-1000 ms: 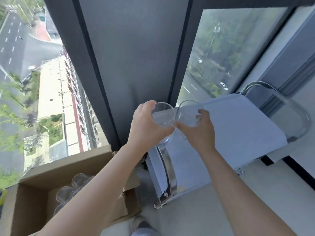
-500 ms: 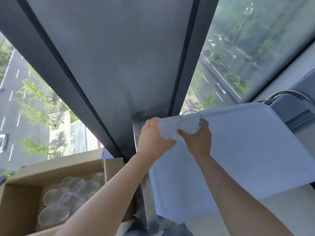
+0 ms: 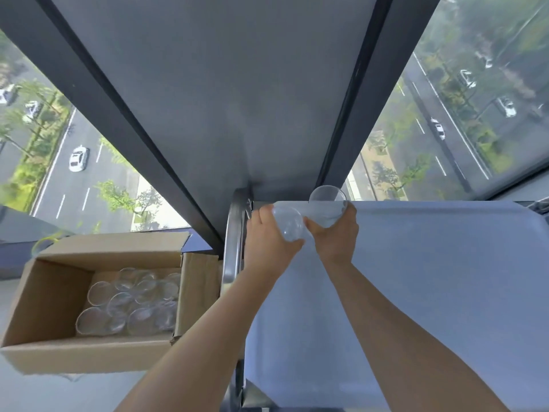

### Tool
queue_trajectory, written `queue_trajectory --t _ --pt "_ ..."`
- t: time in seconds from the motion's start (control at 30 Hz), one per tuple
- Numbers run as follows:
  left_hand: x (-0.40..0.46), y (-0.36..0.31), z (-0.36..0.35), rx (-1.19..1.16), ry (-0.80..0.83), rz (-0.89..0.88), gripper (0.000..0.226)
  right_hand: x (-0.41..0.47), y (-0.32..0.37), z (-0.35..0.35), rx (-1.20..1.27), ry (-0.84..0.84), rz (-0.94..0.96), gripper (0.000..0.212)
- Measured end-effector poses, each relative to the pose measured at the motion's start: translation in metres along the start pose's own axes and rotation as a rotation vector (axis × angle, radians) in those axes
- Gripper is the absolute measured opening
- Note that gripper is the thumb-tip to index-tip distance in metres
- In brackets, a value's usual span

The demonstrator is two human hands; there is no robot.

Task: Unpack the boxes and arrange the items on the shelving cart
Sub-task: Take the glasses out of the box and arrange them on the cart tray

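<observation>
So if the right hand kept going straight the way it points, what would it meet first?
Probably the window glass just beyond the cart top's far edge; the right hand, gripping a clear glass, points there. Depth is unclear.

Dark window pillar point(image 3: 237, 99), road with a white car point(image 3: 78, 158) below.

Clear glasses point(image 3: 130, 304) (brown box point(image 3: 44, 304)), pale-blue cart top point(image 3: 416, 292)

The cart point(image 3: 416, 292) top carries a pale liner; the floor point(image 3: 89, 394) bears a box point(image 3: 89, 356) of glasses point(image 3: 130, 301).
</observation>
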State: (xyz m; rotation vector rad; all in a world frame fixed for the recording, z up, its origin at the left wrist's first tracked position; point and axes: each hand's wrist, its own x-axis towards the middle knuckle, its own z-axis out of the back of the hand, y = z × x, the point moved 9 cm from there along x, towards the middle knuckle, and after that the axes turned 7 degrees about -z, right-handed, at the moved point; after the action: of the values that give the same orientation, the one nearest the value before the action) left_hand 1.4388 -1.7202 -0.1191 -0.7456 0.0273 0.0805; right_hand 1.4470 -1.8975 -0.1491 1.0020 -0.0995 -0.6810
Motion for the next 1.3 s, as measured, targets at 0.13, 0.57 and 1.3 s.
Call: queue_trajectory --t 0.13,0.57,1.3 --pt "0.012 -0.002 -0.001 -0.002 -0.012 0.000 0.082 0.008 -0.007 -0.003 0.013 0.044 -0.016 0.093" --pt "0.013 -0.004 -0.003 0.007 0.022 0.017 0.100 0.009 -0.017 -0.006 0.027 0.121 -0.005 0.084" --pt "-0.096 0.272 0.184 0.576 0.423 0.065 0.026 -0.283 0.125 -0.208 -0.476 0.616 0.546 0.021"
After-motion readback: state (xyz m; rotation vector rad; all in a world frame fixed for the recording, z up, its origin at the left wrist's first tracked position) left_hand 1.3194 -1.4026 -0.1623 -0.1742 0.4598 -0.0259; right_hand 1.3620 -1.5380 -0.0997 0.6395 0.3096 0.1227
